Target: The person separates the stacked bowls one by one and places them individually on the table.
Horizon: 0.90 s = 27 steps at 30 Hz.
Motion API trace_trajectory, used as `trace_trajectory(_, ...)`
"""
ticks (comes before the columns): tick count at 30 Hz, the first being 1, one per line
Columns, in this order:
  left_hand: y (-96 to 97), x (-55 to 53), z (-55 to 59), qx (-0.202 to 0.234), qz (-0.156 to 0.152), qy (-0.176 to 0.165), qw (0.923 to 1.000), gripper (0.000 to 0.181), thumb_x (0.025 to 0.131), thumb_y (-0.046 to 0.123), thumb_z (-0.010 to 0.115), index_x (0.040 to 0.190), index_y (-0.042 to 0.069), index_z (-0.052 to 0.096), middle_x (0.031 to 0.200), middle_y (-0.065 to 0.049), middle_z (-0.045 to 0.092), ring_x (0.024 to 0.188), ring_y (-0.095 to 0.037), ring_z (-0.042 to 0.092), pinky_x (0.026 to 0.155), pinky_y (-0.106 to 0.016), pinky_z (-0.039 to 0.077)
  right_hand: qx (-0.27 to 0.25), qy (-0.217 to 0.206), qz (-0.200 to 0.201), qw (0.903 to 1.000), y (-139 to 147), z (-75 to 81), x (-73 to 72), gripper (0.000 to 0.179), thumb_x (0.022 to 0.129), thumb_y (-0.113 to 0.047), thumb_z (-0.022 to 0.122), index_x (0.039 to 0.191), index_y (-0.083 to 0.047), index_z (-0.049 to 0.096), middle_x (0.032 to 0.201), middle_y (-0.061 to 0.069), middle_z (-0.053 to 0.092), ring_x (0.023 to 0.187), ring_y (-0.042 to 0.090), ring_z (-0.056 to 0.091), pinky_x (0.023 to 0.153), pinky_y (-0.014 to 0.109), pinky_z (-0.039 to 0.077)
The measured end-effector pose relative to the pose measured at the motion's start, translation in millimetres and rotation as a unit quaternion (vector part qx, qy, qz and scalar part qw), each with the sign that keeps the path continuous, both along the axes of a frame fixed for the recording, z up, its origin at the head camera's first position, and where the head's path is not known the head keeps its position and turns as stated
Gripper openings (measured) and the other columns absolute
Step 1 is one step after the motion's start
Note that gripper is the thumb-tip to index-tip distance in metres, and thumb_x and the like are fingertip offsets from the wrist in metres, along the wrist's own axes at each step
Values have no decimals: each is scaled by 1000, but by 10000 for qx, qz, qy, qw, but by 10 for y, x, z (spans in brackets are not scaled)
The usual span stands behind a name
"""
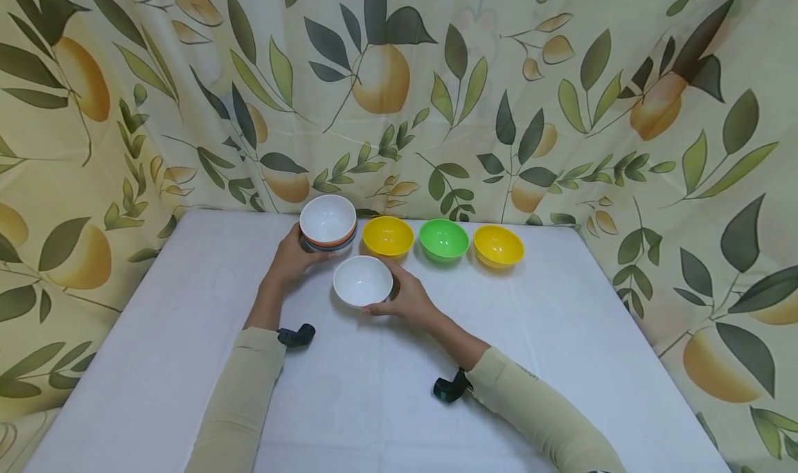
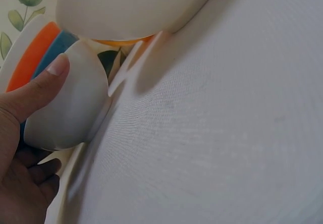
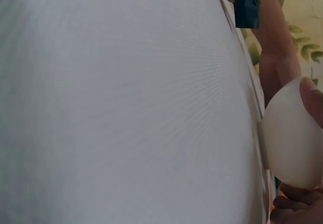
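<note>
My left hand (image 1: 290,257) grips a stack of nested bowls (image 1: 328,218) near the back left of the table. In the left wrist view the stack runs from a white bowl down through an orange bowl (image 2: 34,57) and a blue one to a white bottom bowl (image 2: 75,100). The thumb lies along its side, with the other fingers curled around the far side. My right hand (image 1: 411,298) holds a separate white bowl (image 1: 361,281) by its right side, just in front of the stack. That bowl (image 3: 290,138) is upright, its base close to the tabletop.
A yellow bowl (image 1: 388,236), a green bowl (image 1: 444,239) and another yellow bowl (image 1: 499,245) stand in a row along the back of the white-covered table (image 1: 561,362). A fruit-and-leaf patterned curtain (image 1: 461,147) hangs behind and at both sides.
</note>
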<state>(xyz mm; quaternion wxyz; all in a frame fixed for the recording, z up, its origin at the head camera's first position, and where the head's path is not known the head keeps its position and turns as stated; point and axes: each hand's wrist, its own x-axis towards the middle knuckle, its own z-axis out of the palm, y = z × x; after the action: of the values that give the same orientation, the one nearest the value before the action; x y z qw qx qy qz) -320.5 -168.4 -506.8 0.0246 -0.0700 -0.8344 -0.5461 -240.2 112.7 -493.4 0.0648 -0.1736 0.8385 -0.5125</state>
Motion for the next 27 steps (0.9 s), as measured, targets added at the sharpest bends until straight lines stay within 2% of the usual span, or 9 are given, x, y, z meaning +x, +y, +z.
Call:
trace_trajectory(8, -1, -20, -5, 32, -26, 5, 10000, 110, 79, 21, 95, 163, 2, 28, 163, -21, 40, 153, -38, 32, 126, -53, 23, 87, -15, -5, 10000, -15, 31, 13, 110, 70, -18, 101, 161, -12, 40, 153, 3, 54, 141, 24, 49, 120, 42, 39)
trace_trajectory(15, -8, -21, -4, 39, -23, 1, 10000, 109, 80, 22, 95, 163, 2, 28, 163, -22, 39, 153, -38, 32, 126, -54, 23, 81, -46, -68, 9999, -13, 118, 65, 112, 69, -18, 102, 161, -11, 39, 156, 7, 50, 145, 27, 45, 122, 44, 35)
trace_trajectory(24, 1, 5, 30, 30, -5, -101, 9999, 109, 80, 23, 95, 163, 2, 28, 163, -21, 40, 153, -37, 31, 127, -53, 21, 79, -354, -155, 9992, 79, 179, 134, 118, 71, -25, 101, 165, -10, 30, 166, 9, 39, 154, 28, 34, 124, 48, 30)
trace_trajectory(27, 25, 7, 8, 54, 0, -160, 9999, 109, 79, 23, 95, 164, 3, 28, 163, -20, 40, 153, -37, 31, 127, -53, 21, 53, -400, -138, 9991, 147, 195, 174, 119, 72, -27, 100, 166, -8, 28, 166, 7, 39, 154, 26, 33, 124, 47, 30)
